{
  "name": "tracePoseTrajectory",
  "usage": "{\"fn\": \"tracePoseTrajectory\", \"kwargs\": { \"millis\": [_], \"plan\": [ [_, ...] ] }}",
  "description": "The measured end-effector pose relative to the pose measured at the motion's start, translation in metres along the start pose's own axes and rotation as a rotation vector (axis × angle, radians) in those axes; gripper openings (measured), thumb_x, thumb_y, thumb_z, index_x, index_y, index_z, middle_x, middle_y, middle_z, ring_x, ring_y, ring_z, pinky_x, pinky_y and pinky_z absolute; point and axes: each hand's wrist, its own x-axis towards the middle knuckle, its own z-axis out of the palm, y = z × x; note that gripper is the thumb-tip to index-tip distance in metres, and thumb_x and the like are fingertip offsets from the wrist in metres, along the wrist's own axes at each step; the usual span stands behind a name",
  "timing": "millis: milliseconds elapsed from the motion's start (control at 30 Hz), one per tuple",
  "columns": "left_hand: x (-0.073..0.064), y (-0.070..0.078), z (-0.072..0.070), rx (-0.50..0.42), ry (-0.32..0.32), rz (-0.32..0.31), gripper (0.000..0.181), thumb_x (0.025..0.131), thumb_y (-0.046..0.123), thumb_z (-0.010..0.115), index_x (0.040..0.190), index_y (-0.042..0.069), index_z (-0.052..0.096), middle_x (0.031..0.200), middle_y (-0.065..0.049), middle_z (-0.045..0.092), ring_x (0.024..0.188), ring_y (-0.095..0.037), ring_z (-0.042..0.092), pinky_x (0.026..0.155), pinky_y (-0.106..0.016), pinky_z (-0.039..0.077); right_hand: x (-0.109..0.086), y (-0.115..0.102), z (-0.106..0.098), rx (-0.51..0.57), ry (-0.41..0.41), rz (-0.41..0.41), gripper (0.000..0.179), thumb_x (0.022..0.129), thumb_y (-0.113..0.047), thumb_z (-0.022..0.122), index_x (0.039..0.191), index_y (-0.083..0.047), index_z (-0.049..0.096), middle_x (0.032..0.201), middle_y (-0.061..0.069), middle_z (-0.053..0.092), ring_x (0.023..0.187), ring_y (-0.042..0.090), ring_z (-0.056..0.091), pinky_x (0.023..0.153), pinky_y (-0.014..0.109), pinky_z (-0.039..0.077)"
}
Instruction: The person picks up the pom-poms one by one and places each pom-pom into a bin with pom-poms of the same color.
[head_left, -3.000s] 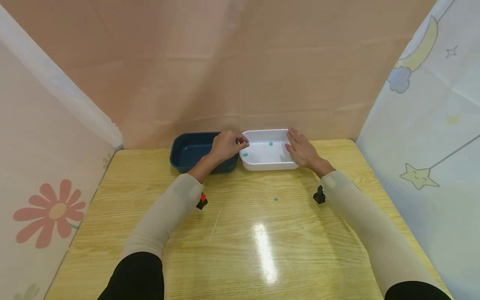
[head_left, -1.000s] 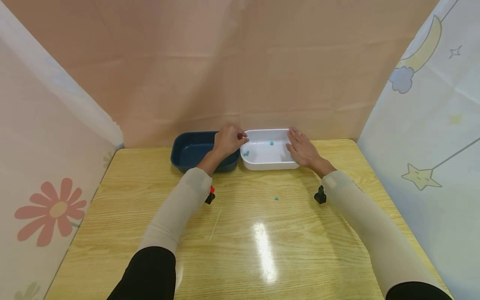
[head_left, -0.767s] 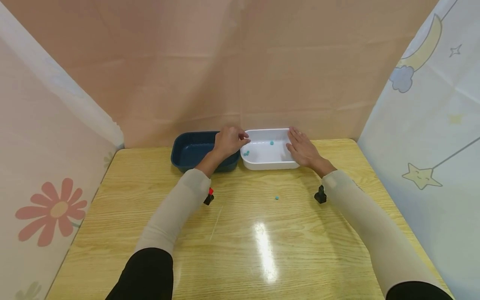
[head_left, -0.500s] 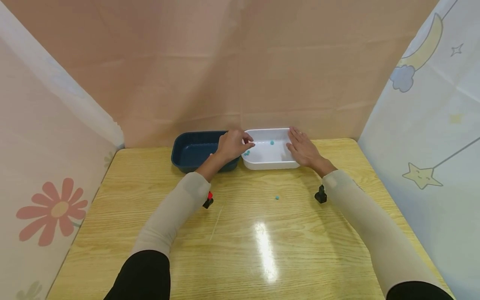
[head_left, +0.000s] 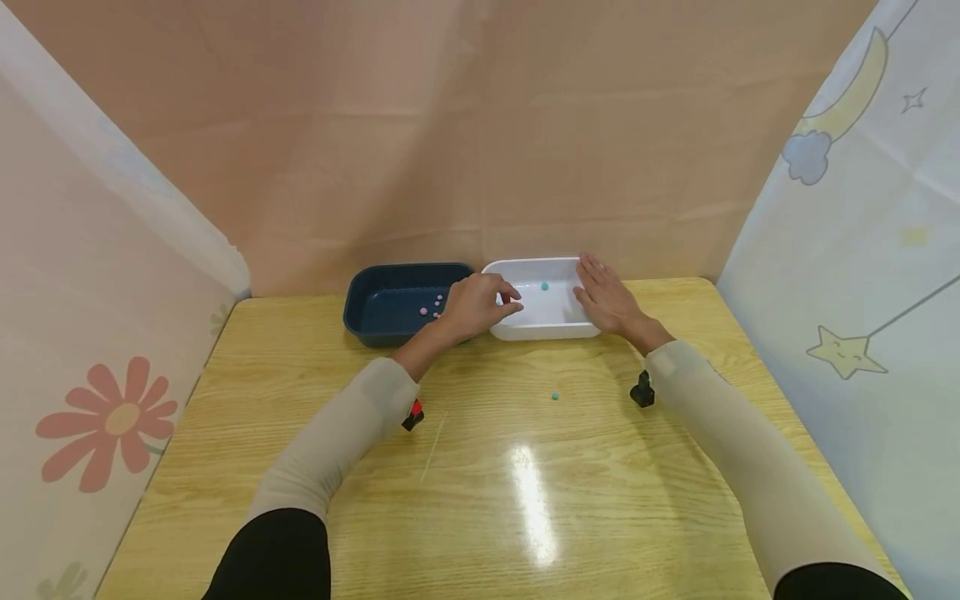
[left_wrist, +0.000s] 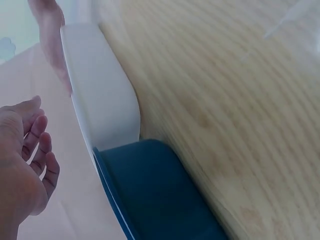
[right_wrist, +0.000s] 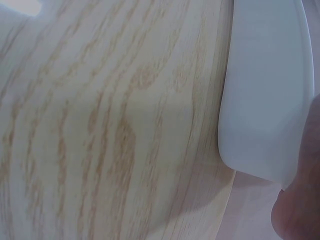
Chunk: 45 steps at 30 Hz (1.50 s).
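My left hand (head_left: 477,304) hovers where the navy tray (head_left: 365,333) meets the white tray (head_left: 543,332), its fingertips over the white one. A gap shows between thumb and index finger, and in the left wrist view the fingers bend loosely with nothing visible in them. My right hand (head_left: 607,297) rests on the right end of the white tray, fingers straight along the rim. Inside the white tray lies a small turquoise ball (head_left: 544,287); more turquoise at its left end is mostly hidden by my left hand. Several small pink balls (head_left: 423,312) lie in the navy tray.
A single turquoise bead (head_left: 555,396) lies on the wooden table (head_left: 480,500) in front of the trays. Both trays stand side by side at the back edge, close to the brown backdrop (head_left: 480,150). Patterned sheets (head_left: 840,275) border the sides.
My left hand has shifted right and slightly toward me, farther over the white tray. Pink balls in the navy tray now show beside it. The right hand stays put.
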Motion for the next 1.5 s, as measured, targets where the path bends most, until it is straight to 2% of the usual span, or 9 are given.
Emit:
{"fn": "tracePoseTrajectory", "kwargs": {
  "millis": [200, 467, 667, 867, 1233, 1500],
  "plan": [
    [-0.008, 0.008, 0.004, 0.003, -0.016, 0.057, 0.022, 0.089, 0.039, 0.071, 0.102, 0.023, 0.079, 0.085, 0.016, 0.069, 0.075, -0.004, 0.055, 0.055, -0.021, 0.044, 0.0, -0.001, 0.001, 0.0, -0.006, 0.014, 0.068, 0.106, -0.042, 0.018, 0.155, 0.003, 0.004, 0.163, 0.017, -0.003, 0.151, 0.033, -0.002, 0.121, 0.047, -0.001],
    [-0.018, 0.021, 0.012, -0.013, -0.061, 0.095, 0.022, 0.088, 0.036, 0.072, 0.104, 0.022, 0.079, 0.088, 0.012, 0.07, 0.07, -0.002, 0.056, 0.053, -0.02, 0.042, 0.003, 0.001, 0.001, -0.023, -0.008, 0.008, 0.068, 0.106, -0.042, 0.017, 0.155, 0.004, 0.005, 0.163, 0.016, -0.003, 0.151, 0.033, -0.002, 0.121, 0.045, -0.003],
    [-0.024, 0.029, 0.024, -0.015, -0.093, 0.117, 0.016, 0.088, 0.034, 0.073, 0.099, 0.025, 0.08, 0.086, 0.014, 0.069, 0.064, -0.002, 0.054, 0.051, -0.02, 0.043, 0.003, 0.001, 0.001, -0.024, -0.004, 0.0, 0.068, 0.106, -0.042, 0.018, 0.154, 0.004, 0.004, 0.163, 0.017, -0.003, 0.151, 0.033, -0.002, 0.121, 0.047, -0.002],
    [-0.029, 0.033, 0.035, 0.007, -0.143, 0.153, 0.02, 0.087, 0.038, 0.073, 0.1, 0.025, 0.079, 0.085, 0.015, 0.068, 0.065, -0.001, 0.054, 0.05, -0.018, 0.04, 0.003, 0.002, 0.001, -0.024, -0.008, -0.004, 0.068, 0.107, -0.042, 0.017, 0.154, 0.004, 0.003, 0.163, 0.017, -0.004, 0.151, 0.034, -0.002, 0.121, 0.047, -0.002],
    [-0.038, 0.04, 0.059, -0.009, -0.167, 0.268, 0.02, 0.086, 0.038, 0.075, 0.098, 0.023, 0.08, 0.085, 0.015, 0.07, 0.069, 0.003, 0.056, 0.057, -0.014, 0.041, 0.001, 0.001, 0.001, 0.0, 0.016, -0.022, 0.068, 0.107, -0.042, 0.017, 0.154, 0.004, 0.005, 0.163, 0.016, -0.003, 0.151, 0.033, -0.002, 0.121, 0.047, -0.002],
    [-0.044, 0.048, 0.069, 0.009, -0.185, 0.277, 0.021, 0.084, 0.039, 0.077, 0.099, 0.026, 0.08, 0.085, 0.017, 0.069, 0.073, 0.004, 0.059, 0.057, -0.012, 0.04, -0.002, -0.001, 0.0, 0.004, 0.024, -0.018, 0.067, 0.107, -0.042, 0.018, 0.154, 0.004, 0.006, 0.163, 0.017, -0.002, 0.151, 0.033, -0.001, 0.121, 0.048, -0.002]
  ]
}}
